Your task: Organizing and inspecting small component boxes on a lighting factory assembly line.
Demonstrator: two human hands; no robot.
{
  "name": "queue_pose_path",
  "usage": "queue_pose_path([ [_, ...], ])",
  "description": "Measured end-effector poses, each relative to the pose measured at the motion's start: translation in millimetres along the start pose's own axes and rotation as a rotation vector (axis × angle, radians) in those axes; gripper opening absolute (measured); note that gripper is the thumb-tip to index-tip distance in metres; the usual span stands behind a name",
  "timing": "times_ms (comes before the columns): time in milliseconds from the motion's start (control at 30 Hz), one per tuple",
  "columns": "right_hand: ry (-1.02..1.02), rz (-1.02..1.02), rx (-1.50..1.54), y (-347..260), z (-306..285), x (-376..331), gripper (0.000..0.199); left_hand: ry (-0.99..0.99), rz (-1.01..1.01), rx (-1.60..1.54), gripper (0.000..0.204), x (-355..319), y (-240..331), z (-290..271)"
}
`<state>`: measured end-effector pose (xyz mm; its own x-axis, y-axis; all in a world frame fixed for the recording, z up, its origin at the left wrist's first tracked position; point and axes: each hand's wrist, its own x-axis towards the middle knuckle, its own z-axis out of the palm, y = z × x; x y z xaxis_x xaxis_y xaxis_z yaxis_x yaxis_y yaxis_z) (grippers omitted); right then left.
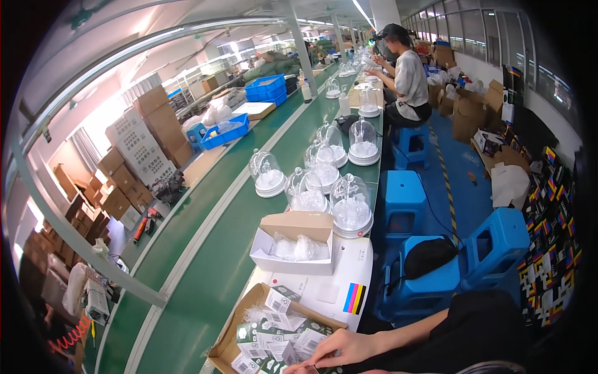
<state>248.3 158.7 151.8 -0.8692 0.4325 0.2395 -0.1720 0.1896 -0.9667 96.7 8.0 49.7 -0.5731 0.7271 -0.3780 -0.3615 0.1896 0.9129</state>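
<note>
My right hand point(341, 348) reaches in from the lower right, its fingers bent and pressed together at the near edge of an open cardboard box point(223, 349). What they grip, if anything, is hidden. Small green-and-white boxes point(283, 353) lie jumbled in that carton beside the fingers, with clear plastic wrap among them. Only a sliver of my left hand point(375, 372) shows at the bottom edge; its fingers are out of sight. Beyond the carton, an open white box point(293, 264) holds bubble-wrapped items point(300, 248) and rests on a white printed carton point(336, 283).
Several clear glass domes on white bases point(352, 209) stand along the green bench point(215, 249). Blue stools point(430, 283) line the right side, one bearing a black bag point(431, 257). A seated co-worker point(408, 78) works farther along. Blue bins point(225, 132) sit across the belt.
</note>
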Motion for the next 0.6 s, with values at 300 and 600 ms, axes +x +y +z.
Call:
queue_pose_path([
  [300, -0.017, 0.091, 0.058, 10, 3, 2, 0.020, -0.133, 0.235, -0.262, 0.014, 1, 0, 16],
  [600, 0.072, 0.098, 0.145, 3, 3, 0, 0.017, -0.036, 0.284, 0.177, 0.014, -11, 19, 22],
])
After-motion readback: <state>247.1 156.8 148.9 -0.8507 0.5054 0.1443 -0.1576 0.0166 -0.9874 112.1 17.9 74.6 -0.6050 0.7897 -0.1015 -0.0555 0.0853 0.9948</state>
